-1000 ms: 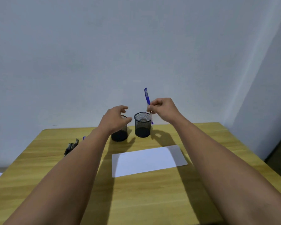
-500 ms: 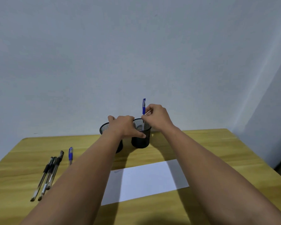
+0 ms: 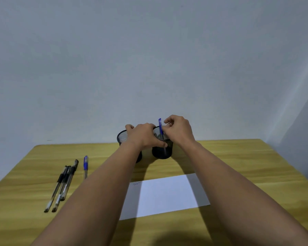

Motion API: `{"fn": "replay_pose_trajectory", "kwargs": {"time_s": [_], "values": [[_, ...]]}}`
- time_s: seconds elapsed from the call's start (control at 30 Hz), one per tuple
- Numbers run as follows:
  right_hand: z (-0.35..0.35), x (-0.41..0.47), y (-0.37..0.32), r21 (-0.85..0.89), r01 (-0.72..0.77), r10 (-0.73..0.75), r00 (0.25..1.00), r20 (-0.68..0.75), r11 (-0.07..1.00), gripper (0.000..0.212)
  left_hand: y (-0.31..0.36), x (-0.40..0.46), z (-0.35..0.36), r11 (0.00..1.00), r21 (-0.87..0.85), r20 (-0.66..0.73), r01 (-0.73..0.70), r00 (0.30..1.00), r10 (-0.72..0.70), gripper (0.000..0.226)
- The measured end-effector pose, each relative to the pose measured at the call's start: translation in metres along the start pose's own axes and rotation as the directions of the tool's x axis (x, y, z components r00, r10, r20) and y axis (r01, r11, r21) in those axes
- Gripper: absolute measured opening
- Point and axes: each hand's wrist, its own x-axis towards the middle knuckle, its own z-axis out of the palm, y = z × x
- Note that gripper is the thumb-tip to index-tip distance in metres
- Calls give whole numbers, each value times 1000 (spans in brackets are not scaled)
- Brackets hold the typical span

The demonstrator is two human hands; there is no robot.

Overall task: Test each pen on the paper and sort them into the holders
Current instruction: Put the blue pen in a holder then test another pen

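Observation:
Two black mesh holders stand at the table's far middle. My left hand (image 3: 144,137) lies over the left holder (image 3: 122,137), its thumb pressed against the front of the right holder (image 3: 161,153). A blue pen (image 3: 160,126) stands tip-down inside the right holder, leaning slightly left. My right hand (image 3: 179,130) is curled just right of the pen's top, fingertips touching it. A white paper (image 3: 167,194) lies in front, with a small scribble (image 3: 137,183) at its upper-left corner. Three black pens (image 3: 64,185) and another blue pen (image 3: 85,166) lie on the left.
The wooden table (image 3: 247,166) stands against a plain pale wall (image 3: 149,68). Its far edge runs just behind the holders. The right wall meets the table's right side. Both forearms stretch across the paper's sides.
My right hand brought the blue pen down from above into the right holder. My left hand dropped from hovering onto the holders, thumb reaching to the right one.

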Motion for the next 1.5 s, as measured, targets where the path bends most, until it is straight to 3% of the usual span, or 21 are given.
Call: {"fn": "replay_pose_trajectory", "kwargs": {"time_s": [0.13,0.2,0.37,0.5,0.63,0.83,0.93,1.13,1.23,1.37,1.5], "values": [[-13,0,24,-32,-24,21,996,-81,999,22,19,-2,17,998,23,35,-54,998,54,87],[-16,-2,25,-22,-17,14,994,-112,1000,19,19,-4,16,997,30,-11,-68,998,68,90],[-10,-14,-7,56,41,-35,993,-111,998,14,-21,-29,-16,997,-72,-132,-17,991,8,64],[20,-36,-46,90,77,-77,997,-1,993,11,-80,-65,-36,991,-96,-172,90,979,-106,45],[70,-58,-65,83,67,-80,984,160,994,14,-136,-97,-26,982,-27,-116,187,975,-188,38],[154,-83,-71,-75,41,-2,889,459,996,12,-192,-120,9,957,30,-52,289,956,-287,35],[184,-94,-69,-208,21,83,874,479,978,35,-203,-127,21,956,28,-44,292,956,-291,31],[188,-93,-67,-324,87,52,916,398,942,33,-205,-129,22,957,-45,-119,287,950,-290,30],[166,-90,-66,-241,62,41,915,402,969,27,-198,-128,14,970,-81,-144,230,960,-239,41],[123,-82,-59,82,-30,-13,877,480,996,18,-178,-129,-2,990,-82,-151,115,980,-126,53],[61,-82,-58,341,-255,65,874,482,905,13,-148,-131,-17,992,-122,-208,15,977,-40,22]]}}
